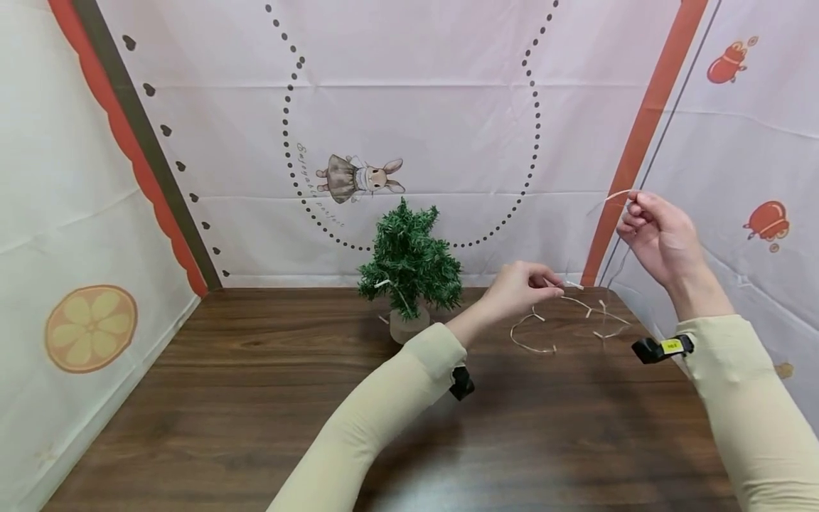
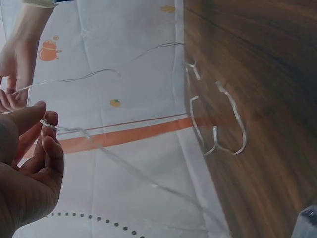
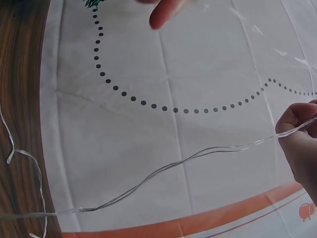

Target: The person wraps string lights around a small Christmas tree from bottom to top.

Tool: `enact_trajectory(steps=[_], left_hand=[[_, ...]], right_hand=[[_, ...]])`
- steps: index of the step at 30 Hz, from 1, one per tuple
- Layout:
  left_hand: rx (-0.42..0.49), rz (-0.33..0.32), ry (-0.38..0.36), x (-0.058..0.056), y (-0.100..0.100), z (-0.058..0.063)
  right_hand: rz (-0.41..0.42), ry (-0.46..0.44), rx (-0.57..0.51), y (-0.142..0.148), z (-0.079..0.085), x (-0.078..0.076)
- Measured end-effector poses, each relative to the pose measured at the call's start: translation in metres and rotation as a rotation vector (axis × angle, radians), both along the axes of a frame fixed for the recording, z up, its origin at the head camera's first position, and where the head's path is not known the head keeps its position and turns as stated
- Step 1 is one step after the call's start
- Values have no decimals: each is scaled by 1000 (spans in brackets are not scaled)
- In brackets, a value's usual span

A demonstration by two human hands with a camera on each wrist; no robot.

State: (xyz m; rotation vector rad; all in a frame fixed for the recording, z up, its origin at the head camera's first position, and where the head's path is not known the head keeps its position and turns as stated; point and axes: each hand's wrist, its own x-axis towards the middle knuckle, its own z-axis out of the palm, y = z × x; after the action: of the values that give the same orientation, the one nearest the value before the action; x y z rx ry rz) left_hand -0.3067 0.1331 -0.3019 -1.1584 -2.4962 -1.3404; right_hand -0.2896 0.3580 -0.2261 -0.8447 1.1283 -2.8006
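A string of fairy lights [image 1: 534, 350] on thin clear wire lies partly in loose loops on the table's right back part. My left hand [image 1: 521, 288] reaches across beyond the small green artificial tree [image 1: 412, 259] and pinches the wire between thumb and fingers. Raised higher at the right, my right hand [image 1: 662, 238] pinches another stretch, its wire hanging down toward the loops. In the right wrist view the twisted wire [image 3: 163, 168] runs from the right fingertips down to the table. A white bulb [image 1: 382, 283] shows on the tree's left side.
The tree stands on a pale round base [image 1: 407, 326] near the back edge of the dark wooden table [image 1: 256, 384]. Printed cloth [image 1: 409, 128] hangs behind the table and along both sides. Each wrist wears a black camera; the right one [image 1: 662, 348] has a yellow label.
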Motion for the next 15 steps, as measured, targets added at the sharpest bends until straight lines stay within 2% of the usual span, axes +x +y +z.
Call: enact_trajectory(steps=[4,8,11,15], left_hand=[[-35,-1,46,0,-4,7],[-80,65,43,2,-9,15],[-67,83,-18,5,-12,22],[-5,44,-99,2,-18,31]], right_hand=[[-55,37,123,-2,0,2],[-88,32,173,-4,-1,5],[-98,31,197,-4,-3,7],[-103,43,263,-1,-8,7]])
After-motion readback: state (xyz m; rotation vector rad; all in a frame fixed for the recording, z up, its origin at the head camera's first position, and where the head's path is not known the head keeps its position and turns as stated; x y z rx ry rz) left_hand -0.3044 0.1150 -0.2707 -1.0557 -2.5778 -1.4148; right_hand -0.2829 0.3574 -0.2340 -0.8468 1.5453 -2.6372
